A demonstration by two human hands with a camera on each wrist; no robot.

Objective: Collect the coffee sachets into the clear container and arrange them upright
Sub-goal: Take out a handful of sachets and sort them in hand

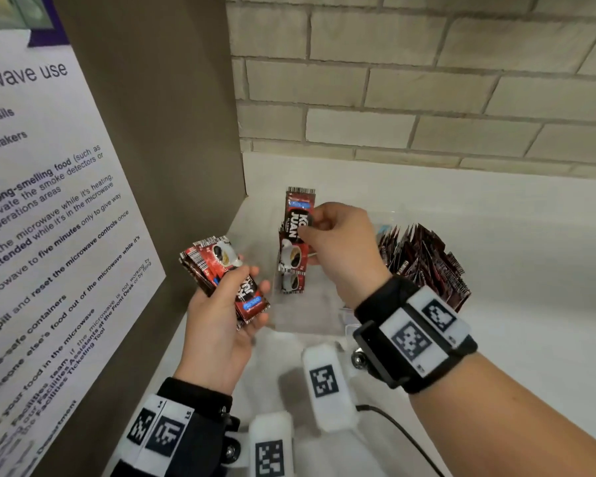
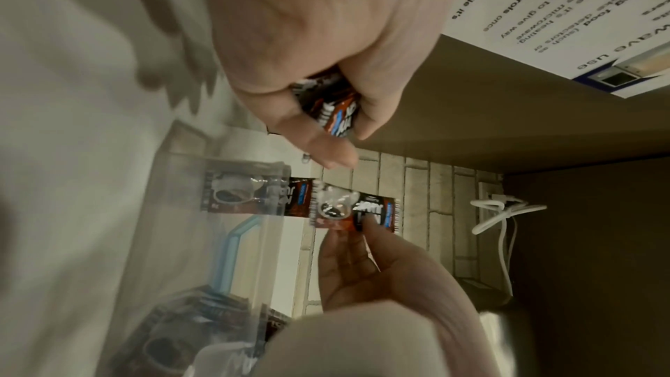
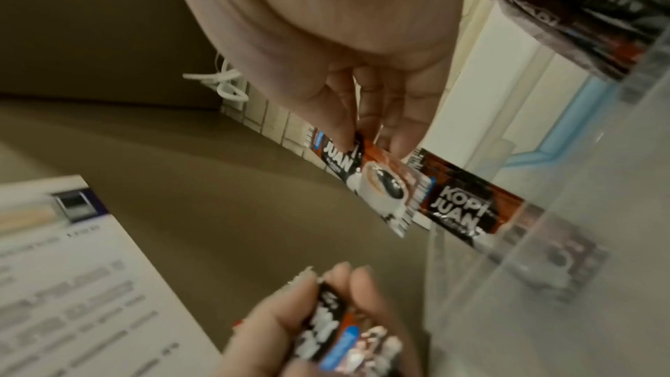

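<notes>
- Currently the clear container point(image 1: 303, 315) is sitting on the white counter point(image 1: 513, 270), in the corner beside the brown panel point(image 1: 159, 132); all positions below are given relative to this container.
- Right hand point(image 1: 338, 242) is hovering over the container's left end, thumb and fingertips pinching a single coffee sachet point(image 1: 300, 215) by its upper half; the sachet is hanging upright above the opening.
- Directly below it, a second sachet point(image 1: 291, 258) is standing upright inside the container against the left wall, its top poking over the rim; a mirrored cup print is showing lower on the clear wall.
- At the container's right end, a packed bunch of sachets point(image 1: 424, 263) is leaning, fanned out; whether it is inside the wall or just beyond it, I cannot tell.
- Left hand point(image 1: 221, 315) is holding off to the left of the container, above the counter, fingers curled round a stack of sachets point(image 1: 221, 270) with the thumb pressing on top.
- In the left wrist view, a light blue strip point(image 2: 232, 254) is showing through the container's wall.
- Left of the container, a printed microwave notice point(image 1: 42, 215) is hanging on the panel.
</notes>
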